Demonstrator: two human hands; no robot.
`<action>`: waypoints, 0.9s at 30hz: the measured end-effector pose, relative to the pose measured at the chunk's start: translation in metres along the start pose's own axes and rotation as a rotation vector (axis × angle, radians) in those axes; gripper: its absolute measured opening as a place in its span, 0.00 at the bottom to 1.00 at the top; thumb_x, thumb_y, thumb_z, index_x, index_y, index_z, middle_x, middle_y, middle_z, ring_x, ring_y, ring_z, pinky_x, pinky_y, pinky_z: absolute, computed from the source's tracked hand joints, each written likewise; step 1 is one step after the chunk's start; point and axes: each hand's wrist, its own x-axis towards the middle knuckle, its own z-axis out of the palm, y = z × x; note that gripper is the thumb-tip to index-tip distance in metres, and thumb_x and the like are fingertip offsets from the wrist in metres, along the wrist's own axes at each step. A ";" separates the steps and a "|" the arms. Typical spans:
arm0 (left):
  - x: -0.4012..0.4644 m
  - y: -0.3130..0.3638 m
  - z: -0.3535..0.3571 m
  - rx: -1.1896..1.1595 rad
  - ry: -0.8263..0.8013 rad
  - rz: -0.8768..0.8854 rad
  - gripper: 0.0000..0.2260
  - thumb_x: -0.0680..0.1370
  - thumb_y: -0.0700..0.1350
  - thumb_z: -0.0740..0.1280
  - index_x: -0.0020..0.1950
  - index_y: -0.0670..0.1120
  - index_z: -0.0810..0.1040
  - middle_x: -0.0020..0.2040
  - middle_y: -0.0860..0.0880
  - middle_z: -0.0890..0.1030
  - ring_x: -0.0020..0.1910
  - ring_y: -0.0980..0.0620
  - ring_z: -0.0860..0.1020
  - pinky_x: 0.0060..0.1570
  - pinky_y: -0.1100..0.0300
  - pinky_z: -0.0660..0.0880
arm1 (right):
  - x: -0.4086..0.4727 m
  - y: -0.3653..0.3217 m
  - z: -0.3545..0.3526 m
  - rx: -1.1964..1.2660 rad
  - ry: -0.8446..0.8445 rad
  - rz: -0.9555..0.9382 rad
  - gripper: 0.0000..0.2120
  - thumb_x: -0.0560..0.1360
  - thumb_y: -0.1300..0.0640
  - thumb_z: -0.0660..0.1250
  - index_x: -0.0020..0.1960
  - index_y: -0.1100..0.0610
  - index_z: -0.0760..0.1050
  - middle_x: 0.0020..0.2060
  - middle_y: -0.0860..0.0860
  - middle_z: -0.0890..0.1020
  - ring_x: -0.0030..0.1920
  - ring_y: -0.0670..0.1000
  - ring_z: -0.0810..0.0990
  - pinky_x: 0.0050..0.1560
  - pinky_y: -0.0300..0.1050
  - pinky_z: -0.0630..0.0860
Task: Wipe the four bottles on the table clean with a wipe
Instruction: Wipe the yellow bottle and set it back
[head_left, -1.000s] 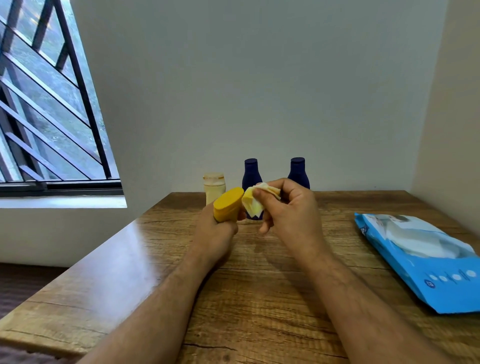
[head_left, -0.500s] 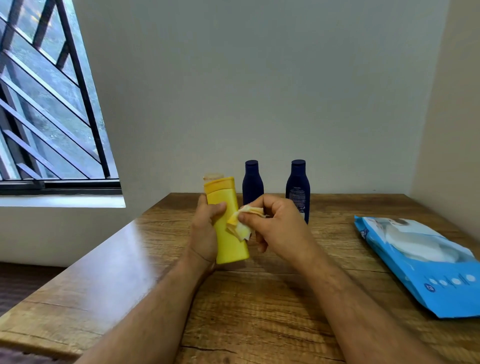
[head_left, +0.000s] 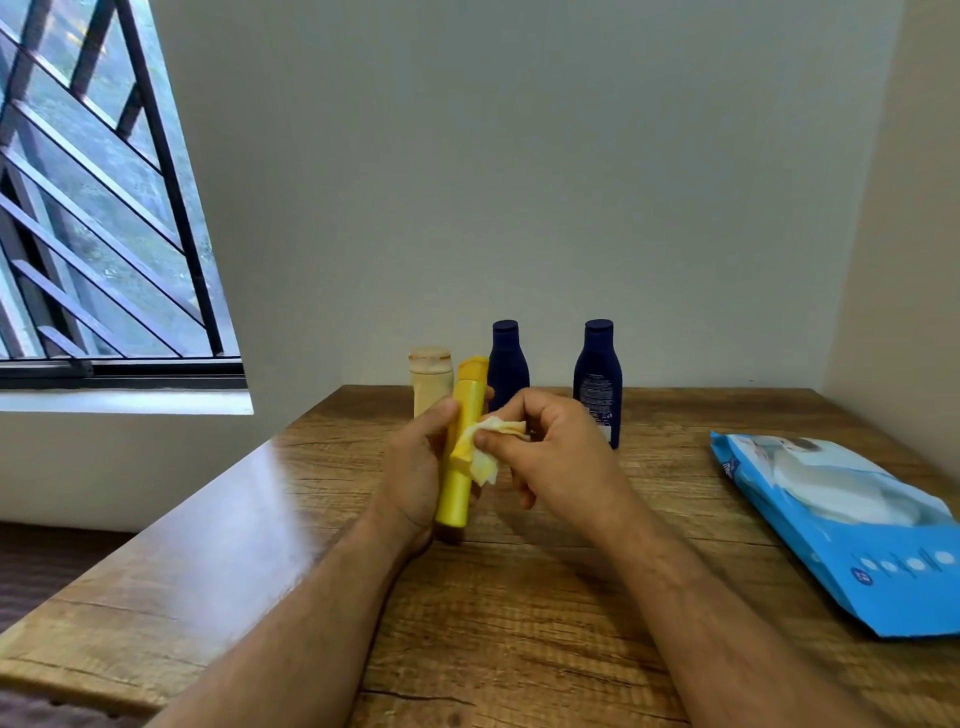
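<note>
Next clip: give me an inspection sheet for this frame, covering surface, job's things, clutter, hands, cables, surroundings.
Surface: wooden table, grain and cracks visible, glare on its left part.
Job's things: yellow bottle held near upright, its base low over the table; wipe pressed against its side; cream bottle and two blue bottles upright at the back.
Clutter: blue wipes pack lying flat at right.
Hands: left hand grips the yellow bottle; right hand pinches the wipe.
Cables: nothing seen.
Surroundings: plain wall behind; barred window at left.
</note>
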 end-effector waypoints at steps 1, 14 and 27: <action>0.000 0.000 -0.001 -0.007 -0.017 -0.027 0.25 0.76 0.58 0.61 0.62 0.41 0.80 0.38 0.42 0.79 0.27 0.52 0.74 0.23 0.62 0.70 | 0.000 -0.001 0.001 -0.011 0.005 -0.005 0.05 0.75 0.53 0.73 0.43 0.51 0.78 0.36 0.47 0.81 0.29 0.41 0.76 0.29 0.38 0.73; 0.001 -0.002 0.005 -0.109 -0.105 -0.102 0.16 0.80 0.50 0.60 0.51 0.41 0.84 0.44 0.40 0.83 0.39 0.46 0.81 0.41 0.52 0.77 | -0.003 0.000 0.001 -0.114 0.099 -0.114 0.05 0.75 0.50 0.73 0.42 0.48 0.78 0.38 0.44 0.82 0.39 0.41 0.81 0.35 0.40 0.81; 0.001 -0.003 0.006 -0.055 -0.100 -0.081 0.25 0.78 0.56 0.58 0.56 0.36 0.81 0.42 0.35 0.81 0.35 0.41 0.80 0.35 0.51 0.79 | 0.002 0.004 -0.005 -0.097 0.344 -0.127 0.08 0.78 0.52 0.69 0.42 0.51 0.75 0.32 0.46 0.80 0.29 0.41 0.79 0.27 0.33 0.73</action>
